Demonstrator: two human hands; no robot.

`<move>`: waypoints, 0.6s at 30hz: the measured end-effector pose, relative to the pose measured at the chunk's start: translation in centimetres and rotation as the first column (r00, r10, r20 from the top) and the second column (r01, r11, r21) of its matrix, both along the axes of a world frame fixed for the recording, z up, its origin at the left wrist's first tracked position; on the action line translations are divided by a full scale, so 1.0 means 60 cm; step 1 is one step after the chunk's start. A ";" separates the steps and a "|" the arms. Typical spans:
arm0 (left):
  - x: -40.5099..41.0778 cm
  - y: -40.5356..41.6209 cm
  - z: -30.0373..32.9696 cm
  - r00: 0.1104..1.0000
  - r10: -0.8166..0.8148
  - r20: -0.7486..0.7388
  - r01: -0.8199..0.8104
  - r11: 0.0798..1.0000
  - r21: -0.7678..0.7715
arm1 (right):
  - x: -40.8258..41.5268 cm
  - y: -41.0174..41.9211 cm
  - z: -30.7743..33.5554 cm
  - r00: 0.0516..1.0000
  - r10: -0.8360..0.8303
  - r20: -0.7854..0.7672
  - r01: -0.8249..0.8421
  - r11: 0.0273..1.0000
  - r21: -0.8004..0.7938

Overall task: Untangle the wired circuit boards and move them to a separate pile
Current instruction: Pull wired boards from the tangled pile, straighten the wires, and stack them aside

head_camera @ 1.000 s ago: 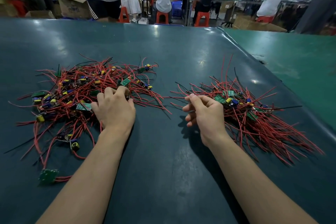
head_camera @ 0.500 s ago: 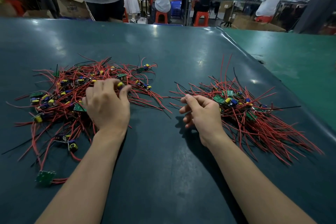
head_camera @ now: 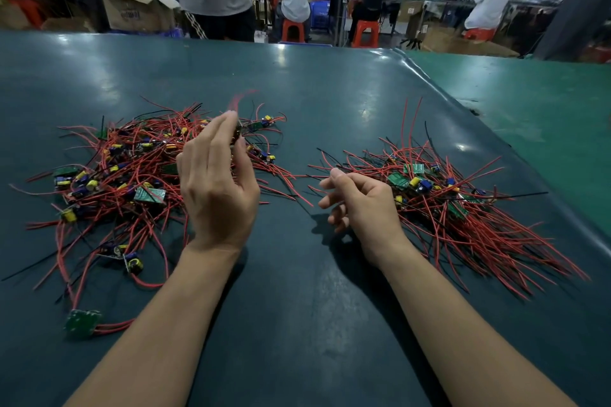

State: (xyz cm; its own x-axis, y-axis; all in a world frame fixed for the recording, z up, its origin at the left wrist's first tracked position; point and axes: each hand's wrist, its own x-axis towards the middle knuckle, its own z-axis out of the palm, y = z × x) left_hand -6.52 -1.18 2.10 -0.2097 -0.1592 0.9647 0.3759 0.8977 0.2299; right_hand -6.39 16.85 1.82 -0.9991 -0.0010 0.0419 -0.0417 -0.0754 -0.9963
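A small circuit board is pinched between the thumb and fingers of the left hand, raised above the tangled pile on the left of the counter. The right hand is held loosely curled and empty, just beside the sorted pile at the right

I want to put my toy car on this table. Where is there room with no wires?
Bare room lies between the tangled pile and the sorted pile, near the table front between the forearms. The far tabletop beyond both piles is bare too. It is crowded under the left hand and beside the right hand, where red wires spread out.
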 end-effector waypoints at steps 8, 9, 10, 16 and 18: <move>0.007 0.048 -0.013 0.865 -0.441 0.240 0.489 0.847 -0.210 | 0.005 -0.014 0.003 0.978 0.168 -0.126 -0.187 0.969 -0.160; 0.007 0.050 -0.015 0.843 -0.462 0.276 0.524 0.823 -0.222 | 0.004 -0.012 0.003 0.978 0.151 -0.143 -0.173 0.973 -0.155; 0.007 0.052 -0.016 0.825 -0.475 0.308 0.547 0.809 -0.218 | 0.004 -0.011 0.003 0.980 0.135 -0.149 -0.158 0.975 -0.156; 0.013 0.056 -0.017 0.810 -0.503 0.301 0.451 0.863 0.227 | -0.002 -0.004 0.002 0.991 0.040 -0.127 -0.064 0.978 -0.197; 0.012 0.059 -0.017 0.670 -0.613 0.418 0.412 0.776 0.478 | -0.001 -0.006 0.000 0.988 0.064 -0.141 -0.084 0.987 -0.139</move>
State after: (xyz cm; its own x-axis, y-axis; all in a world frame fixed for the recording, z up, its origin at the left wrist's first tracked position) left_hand -5.78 2.38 1.08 -0.8019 -0.1380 0.5813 0.4794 0.4320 0.7639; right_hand -6.45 16.46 1.80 -0.9815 -0.0590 0.1823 -0.1648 -0.2255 -0.9602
